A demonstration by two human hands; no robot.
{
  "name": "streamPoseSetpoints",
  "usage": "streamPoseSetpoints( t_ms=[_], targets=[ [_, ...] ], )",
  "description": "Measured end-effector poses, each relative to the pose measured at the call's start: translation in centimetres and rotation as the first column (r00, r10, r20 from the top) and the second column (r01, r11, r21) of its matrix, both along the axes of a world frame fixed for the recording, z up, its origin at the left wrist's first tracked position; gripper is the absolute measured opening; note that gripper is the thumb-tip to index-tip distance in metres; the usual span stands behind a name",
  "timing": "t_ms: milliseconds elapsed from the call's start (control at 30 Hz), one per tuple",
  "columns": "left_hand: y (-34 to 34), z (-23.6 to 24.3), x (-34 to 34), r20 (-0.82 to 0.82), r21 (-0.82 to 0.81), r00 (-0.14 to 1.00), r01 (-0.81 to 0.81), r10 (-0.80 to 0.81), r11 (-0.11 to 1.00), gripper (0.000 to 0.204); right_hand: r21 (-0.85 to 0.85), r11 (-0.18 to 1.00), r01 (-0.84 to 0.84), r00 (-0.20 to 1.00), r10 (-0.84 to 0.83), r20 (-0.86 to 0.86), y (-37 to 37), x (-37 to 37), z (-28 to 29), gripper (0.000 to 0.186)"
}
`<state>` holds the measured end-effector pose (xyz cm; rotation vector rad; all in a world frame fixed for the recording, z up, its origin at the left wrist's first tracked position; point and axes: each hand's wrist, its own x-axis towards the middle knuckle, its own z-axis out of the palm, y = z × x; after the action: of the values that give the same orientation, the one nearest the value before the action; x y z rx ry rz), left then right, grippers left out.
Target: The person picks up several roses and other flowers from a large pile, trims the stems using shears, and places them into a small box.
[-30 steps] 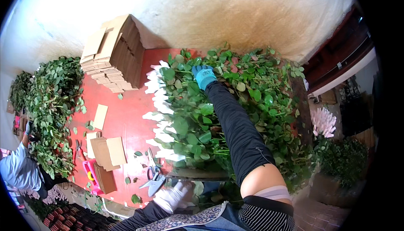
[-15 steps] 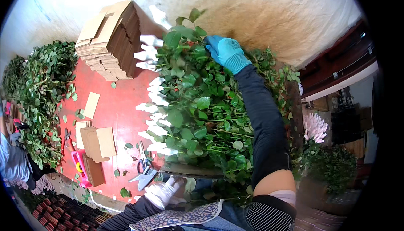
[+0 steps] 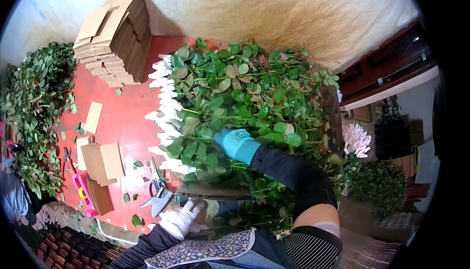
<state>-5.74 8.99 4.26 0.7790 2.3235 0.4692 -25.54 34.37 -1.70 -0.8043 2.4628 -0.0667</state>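
My right hand (image 3: 235, 143), in a blue glove, reaches into leafy rose stems (image 3: 249, 107) laid in rows, its fingertips blurred and partly hidden by leaves. White-sleeved flower heads (image 3: 164, 97) line the left side of the rows. My left hand (image 3: 180, 220), in a white glove, is low at the table's front edge beside a dark bar (image 3: 213, 192), fingers curled on something I cannot make out among leaves. Scissors (image 3: 156, 181) and a grey tool (image 3: 156, 204) lie just left of it on the red table (image 3: 107, 122).
A tall cardboard stack (image 3: 112, 41) stands against the wall. Loose cards (image 3: 111, 161), red-handled pruners (image 3: 67, 158) and a pink dispenser (image 3: 81, 190) lie left. More greenery (image 3: 39, 97) covers the far left, beside a co-worker's sleeve (image 3: 12, 190). Pink flowers (image 3: 356, 139) stand right.
My right hand has come down and left from the back of the rose rows toward their near middle. The raised back stems now lie lower. My left hand stays near the front edge.
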Motion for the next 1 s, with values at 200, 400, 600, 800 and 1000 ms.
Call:
streamPoseSetpoints(
  t_ms=[200,400,600,800,1000],
  targets=[
    [0.0,0.2,0.4,0.090,-0.107,0.996,-0.010,0.020,0.994,0.086,-0.072,0.978,-0.194,0.920,0.156,-0.360,-1.1,-5.3,9.2,0.027],
    [-0.3,-0.4,0.2,-0.055,-0.015,0.998,0.021,-0.022,1.000,0.083,0.005,0.999,0.037,0.860,-0.029,-0.510,-3.4,-20.8,-1.3,0.068],
    [-0.3,0.1,-0.1,0.022,-0.036,1.000,0.015,-0.015,0.999,0.083,0.089,0.992,0.085,0.940,-0.050,-0.338,-4.0,-23.5,-3.4,0.071],
    [-0.4,0.0,-0.1,0.107,0.004,0.994,-0.030,0.030,1.000,0.086,-0.453,0.891,-0.036,0.763,-0.269,-0.589,2.3,-22.4,3.6,0.035],
    [-0.5,-0.1,-0.1,0.130,-0.007,0.991,-0.027,0.028,1.000,0.088,-0.961,0.275,0.038,0.668,-0.722,-0.180,15.6,-18.5,9.7,0.029]
  ],
)
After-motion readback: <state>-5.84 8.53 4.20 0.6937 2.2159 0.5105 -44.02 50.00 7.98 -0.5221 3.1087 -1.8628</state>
